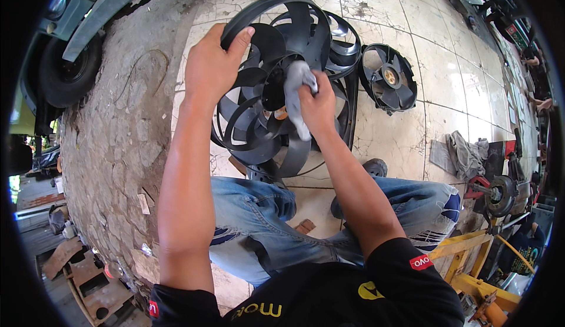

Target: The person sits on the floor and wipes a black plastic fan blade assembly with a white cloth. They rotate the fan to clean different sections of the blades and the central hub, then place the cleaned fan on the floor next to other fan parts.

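Between my knees stands a large black plastic fan wheel [299, 32], with curved blades and an outer ring. My left hand [213, 62] grips its ring at the upper left, the thumb on the near side. My right hand [318, 104] is closed on a grey rag [295, 86], which lies against the wheel near its hub and hangs down over the blades. Behind and below the wheel shows more black fan structure [347, 47], partly covered. The wheel hides where those parts join.
A smaller black fan [389, 79] lies on the cracked tile floor [406, 144] to the right. Beyond it are a crumpled grey cloth [468, 153] and a yellow metal frame [471, 250]. Rough concrete [112, 150] and a vehicle tyre [70, 71] are at the left. People sit at the far right.
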`<state>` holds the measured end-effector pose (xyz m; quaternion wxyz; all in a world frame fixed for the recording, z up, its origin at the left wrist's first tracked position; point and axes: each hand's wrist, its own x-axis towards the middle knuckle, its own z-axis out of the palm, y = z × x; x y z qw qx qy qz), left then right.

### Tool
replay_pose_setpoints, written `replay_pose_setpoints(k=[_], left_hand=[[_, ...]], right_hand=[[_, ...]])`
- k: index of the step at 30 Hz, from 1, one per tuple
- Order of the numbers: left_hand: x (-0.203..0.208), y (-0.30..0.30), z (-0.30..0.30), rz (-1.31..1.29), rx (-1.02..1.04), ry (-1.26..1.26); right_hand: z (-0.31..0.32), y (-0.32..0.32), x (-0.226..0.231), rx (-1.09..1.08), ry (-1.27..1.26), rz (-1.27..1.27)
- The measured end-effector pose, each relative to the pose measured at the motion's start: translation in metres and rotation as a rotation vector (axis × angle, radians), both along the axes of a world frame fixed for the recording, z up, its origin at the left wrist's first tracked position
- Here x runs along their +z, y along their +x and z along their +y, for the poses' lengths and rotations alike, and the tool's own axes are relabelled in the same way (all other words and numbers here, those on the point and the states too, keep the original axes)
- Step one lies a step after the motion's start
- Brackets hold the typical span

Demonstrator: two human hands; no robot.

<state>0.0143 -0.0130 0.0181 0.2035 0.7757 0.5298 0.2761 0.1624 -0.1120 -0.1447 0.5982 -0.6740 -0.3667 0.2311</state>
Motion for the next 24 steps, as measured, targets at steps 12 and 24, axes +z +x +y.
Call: replay_pose_setpoints(k=[12, 24], left_hand=[[-0.001, -0.001, 0.003, 0.042, -0.006, 0.021], [0.000, 0.002, 0.001, 0.005, -0.078, 0.030]], right_hand=[[0.009, 0.010, 0.038, 0.070, 0.071, -0.224], [0.011, 0.041, -0.022, -0.068, -0.215, -0.108]])
